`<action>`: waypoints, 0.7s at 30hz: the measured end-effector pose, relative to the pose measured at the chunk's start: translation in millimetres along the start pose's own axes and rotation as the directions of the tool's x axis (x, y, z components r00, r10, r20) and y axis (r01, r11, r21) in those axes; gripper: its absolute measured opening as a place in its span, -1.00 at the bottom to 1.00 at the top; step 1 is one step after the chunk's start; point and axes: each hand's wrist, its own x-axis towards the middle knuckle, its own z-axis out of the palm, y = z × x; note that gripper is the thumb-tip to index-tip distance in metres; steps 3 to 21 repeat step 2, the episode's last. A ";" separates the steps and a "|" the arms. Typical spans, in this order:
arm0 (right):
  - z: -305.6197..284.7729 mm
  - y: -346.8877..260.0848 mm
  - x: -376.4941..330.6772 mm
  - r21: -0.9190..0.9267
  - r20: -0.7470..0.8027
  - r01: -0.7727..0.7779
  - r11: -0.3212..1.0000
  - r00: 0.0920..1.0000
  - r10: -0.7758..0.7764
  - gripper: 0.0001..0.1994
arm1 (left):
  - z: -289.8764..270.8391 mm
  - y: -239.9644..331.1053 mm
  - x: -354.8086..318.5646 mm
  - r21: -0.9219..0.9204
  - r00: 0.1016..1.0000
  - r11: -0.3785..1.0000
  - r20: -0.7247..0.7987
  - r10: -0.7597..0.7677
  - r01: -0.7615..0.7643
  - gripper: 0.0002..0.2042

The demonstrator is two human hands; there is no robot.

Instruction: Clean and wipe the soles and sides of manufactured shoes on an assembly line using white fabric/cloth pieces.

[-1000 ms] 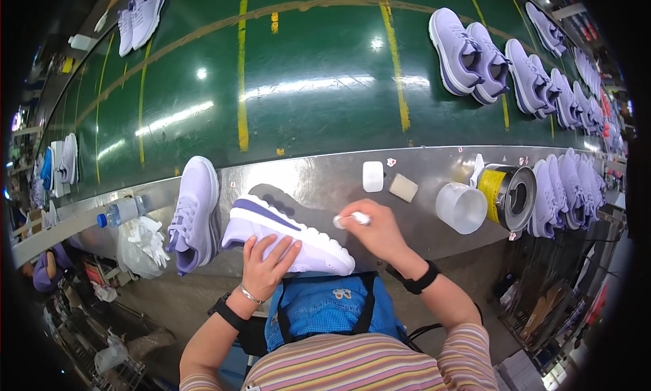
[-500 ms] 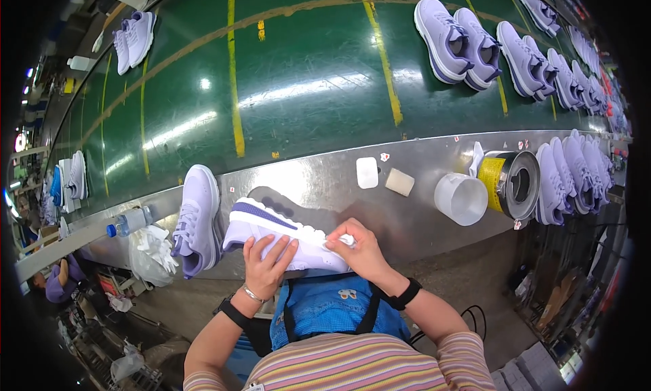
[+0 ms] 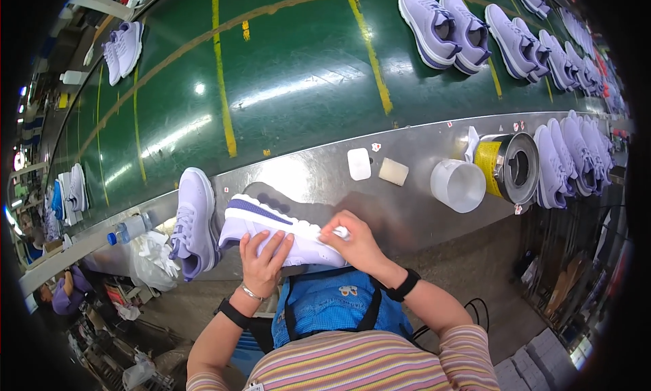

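Note:
A lilac sneaker (image 3: 285,236) lies on its side near the bench's front edge, its white and purple sole facing away from me. My left hand (image 3: 263,265) holds it by the upper, fingers spread across its side. Between the fingertips of my right hand (image 3: 356,244) is a small white wad (image 3: 341,232), perhaps cloth or tissue. That hand is at the sole's edge near the toe; whether the wad touches it is hidden by my fingers. The matching sneaker (image 3: 194,218) stands upright just to the left.
Farther right on the metal bench (image 3: 298,170) are a white pad (image 3: 358,164), a beige block (image 3: 393,172), a white tub (image 3: 458,186) and a yellow-labelled can (image 3: 505,166). More sneakers (image 3: 430,28) stand on the green belt (image 3: 291,72). A bottle (image 3: 132,227) lies left.
My right hand has shifted slightly up and left along the sole's edge, its fingers turned a little. The left hand keeps its hold on the sneaker. The whole view has shifted slightly.

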 end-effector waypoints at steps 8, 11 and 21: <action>9.2 -7.3 17.2 0.066 0.086 -0.087 0.994 0.993 0.081 -0.89 | -1.9 -0.4 1.5 -0.012 0.999 1.000 0.038 -0.002 0.002 -0.50; 9.2 -7.3 17.2 0.066 0.086 -0.087 0.994 0.993 0.081 -0.89 | -1.9 -0.4 1.5 -0.012 0.999 1.000 0.038 -0.002 0.002 -0.50; 9.2 -7.3 17.2 0.066 0.086 -0.087 0.994 0.993 0.081 -0.89 | -1.9 -0.4 1.5 -0.012 0.999 1.000 0.038 -0.002 0.002 -0.50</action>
